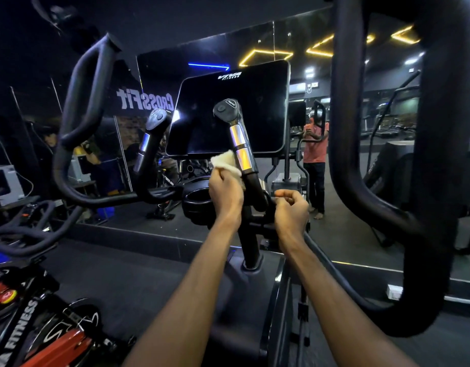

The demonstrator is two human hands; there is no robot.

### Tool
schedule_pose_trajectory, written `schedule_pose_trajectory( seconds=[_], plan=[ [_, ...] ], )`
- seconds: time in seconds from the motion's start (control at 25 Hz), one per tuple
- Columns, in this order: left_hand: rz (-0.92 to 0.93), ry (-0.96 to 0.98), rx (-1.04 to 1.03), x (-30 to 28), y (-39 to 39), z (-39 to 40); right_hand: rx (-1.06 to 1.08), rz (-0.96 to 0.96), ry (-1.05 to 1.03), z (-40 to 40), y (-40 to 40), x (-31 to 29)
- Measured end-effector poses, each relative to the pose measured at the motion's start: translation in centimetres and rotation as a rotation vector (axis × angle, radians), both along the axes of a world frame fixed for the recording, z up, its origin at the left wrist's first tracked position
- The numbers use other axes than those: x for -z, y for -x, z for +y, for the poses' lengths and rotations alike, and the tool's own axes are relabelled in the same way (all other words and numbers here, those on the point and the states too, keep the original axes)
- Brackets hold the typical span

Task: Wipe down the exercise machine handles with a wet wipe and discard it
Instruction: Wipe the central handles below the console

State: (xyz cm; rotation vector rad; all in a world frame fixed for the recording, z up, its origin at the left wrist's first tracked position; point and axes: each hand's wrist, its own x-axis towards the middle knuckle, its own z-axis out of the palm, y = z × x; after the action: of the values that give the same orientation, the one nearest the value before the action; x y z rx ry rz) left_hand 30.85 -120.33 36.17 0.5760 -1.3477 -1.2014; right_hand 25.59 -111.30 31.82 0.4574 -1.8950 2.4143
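Note:
A white wet wipe (224,160) is bunched in my left hand (224,193) and pressed against the left side of the machine's right inner handle (239,139), just beside its lower chrome band. My right hand (290,207) is curled loosely to the right of that handle's black lower stem, holding nothing that I can see. The left inner handle (149,144) stands untouched. Big black outer handles rise on both sides: the left outer handle (83,102) and the right outer handle (440,154).
The dark console screen (233,109) stands behind the inner handles, with a round cup holder (195,205) below it. A mirror wall ahead reflects a person in a pink shirt (315,144). A red and black exercise bike (38,327) sits at the lower left.

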Motion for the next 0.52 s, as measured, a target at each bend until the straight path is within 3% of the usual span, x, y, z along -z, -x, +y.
schedule_pose_trajectory(
  seconds=[0.12,0.2,0.4,0.52],
  plan=[
    [-0.182,0.259,-0.006,-3.3,0.3,0.9,-0.009,0.026,0.01,-0.1,0.0,-1.4],
    [-0.317,0.292,0.0,-3.5,1.2,1.6,-0.044,0.056,-0.019,-0.5,0.0,-2.1],
    [-0.187,0.218,0.027,0.7,1.0,1.6,-0.072,0.053,-0.072,-0.7,0.1,-1.7],
    [-0.229,0.185,0.12,4.7,0.4,2.5,-0.068,0.03,-0.087,-0.6,-0.2,-0.9]
  ],
)
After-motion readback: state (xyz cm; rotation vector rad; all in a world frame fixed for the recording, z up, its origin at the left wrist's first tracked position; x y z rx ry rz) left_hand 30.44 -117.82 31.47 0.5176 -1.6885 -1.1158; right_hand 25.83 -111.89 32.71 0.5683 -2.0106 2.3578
